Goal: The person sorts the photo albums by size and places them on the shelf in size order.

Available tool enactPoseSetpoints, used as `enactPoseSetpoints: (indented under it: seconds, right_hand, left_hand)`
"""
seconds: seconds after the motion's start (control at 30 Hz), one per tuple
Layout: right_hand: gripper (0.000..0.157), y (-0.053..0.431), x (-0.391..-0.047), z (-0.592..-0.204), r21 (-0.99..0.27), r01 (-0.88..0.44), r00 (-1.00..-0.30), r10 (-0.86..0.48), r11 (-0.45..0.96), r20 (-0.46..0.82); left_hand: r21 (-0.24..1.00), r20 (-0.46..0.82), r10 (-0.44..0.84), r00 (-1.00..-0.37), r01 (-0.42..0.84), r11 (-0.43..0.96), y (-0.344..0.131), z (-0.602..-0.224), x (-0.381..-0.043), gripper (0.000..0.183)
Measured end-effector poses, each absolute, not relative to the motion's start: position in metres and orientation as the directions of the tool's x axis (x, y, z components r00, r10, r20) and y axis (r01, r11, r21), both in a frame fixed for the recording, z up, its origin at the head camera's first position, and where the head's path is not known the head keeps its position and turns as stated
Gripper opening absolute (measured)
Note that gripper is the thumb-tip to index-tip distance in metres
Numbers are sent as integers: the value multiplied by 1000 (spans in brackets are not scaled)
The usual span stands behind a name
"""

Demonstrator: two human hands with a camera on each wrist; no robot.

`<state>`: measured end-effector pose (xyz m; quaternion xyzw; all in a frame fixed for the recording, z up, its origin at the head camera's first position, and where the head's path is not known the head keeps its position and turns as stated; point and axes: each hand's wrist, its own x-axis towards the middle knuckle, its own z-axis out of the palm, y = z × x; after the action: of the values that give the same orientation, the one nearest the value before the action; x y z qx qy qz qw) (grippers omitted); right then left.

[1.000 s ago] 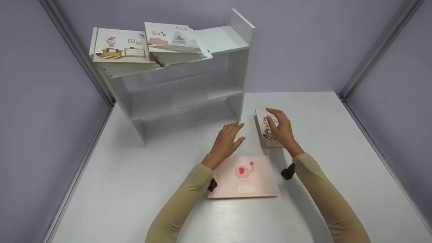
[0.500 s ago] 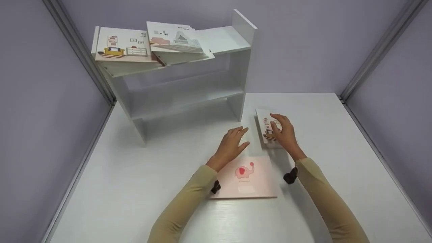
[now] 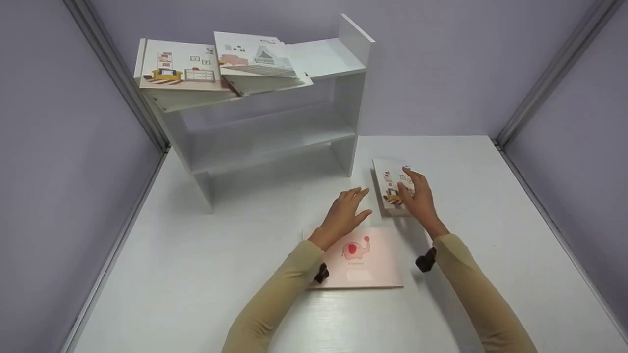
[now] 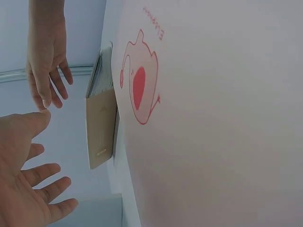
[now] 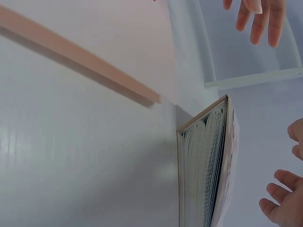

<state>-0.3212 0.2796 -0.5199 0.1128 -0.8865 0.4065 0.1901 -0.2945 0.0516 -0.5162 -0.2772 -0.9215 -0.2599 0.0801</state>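
In the head view a thick book with a furniture drawing on its cover lies on the white table. My right hand hovers over its right side, fingers slightly bent. The right wrist view shows a gap between that hand and the book's page edges. Nearer to me lies a flat pink book with an elephant on it. Above its far edge is my left hand, holding nothing, with fingers spread in the left wrist view. My left forearm hides the pink book's left part.
A white shelf unit stands at the back left. On its top lie tilted books, one with a yellow sofa drawing and another with a tent drawing overlapping it. Purple-grey walls enclose the table.
Both hands have drifted right and a little toward me. More of the thick book's cover shows beside my right hand. The books and the shelf unit have stayed in place.
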Motion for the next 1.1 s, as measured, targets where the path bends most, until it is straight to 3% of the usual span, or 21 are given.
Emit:
enactPoseSetpoints:
  seconds: [0.57,1.1]
  right_hand:
    - [46,300,-320,-539,-690,-257,-933,11,677,359]
    - [66,314,-315,-554,-705,8,-990,104,709,93]
  left_hand:
    - [487,210,471,-857,509,709,63,-521,-296,64]
    - [601,82,468,-880,419,681,77,-529,-299,68]
